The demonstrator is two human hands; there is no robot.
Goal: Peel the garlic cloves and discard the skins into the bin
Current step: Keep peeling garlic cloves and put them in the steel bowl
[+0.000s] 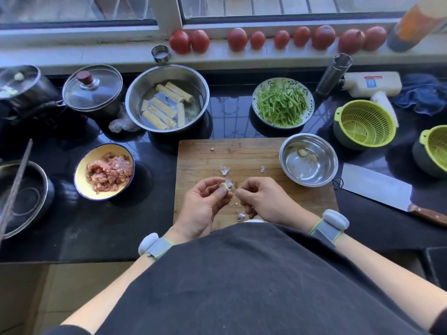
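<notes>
Your left hand curls its fingers round a garlic clove, pinching it at the fingertips above the near edge of the cutting board. Your right hand has its fingers curled too, thumb and forefinger pinched beside the clove; whether they grip skin is too small to tell. Loose garlic skins lie on the board's middle and near edge. At the board's right edge a steel bowl holds a peeled clove. The board lies on a black counter under a window.
</notes>
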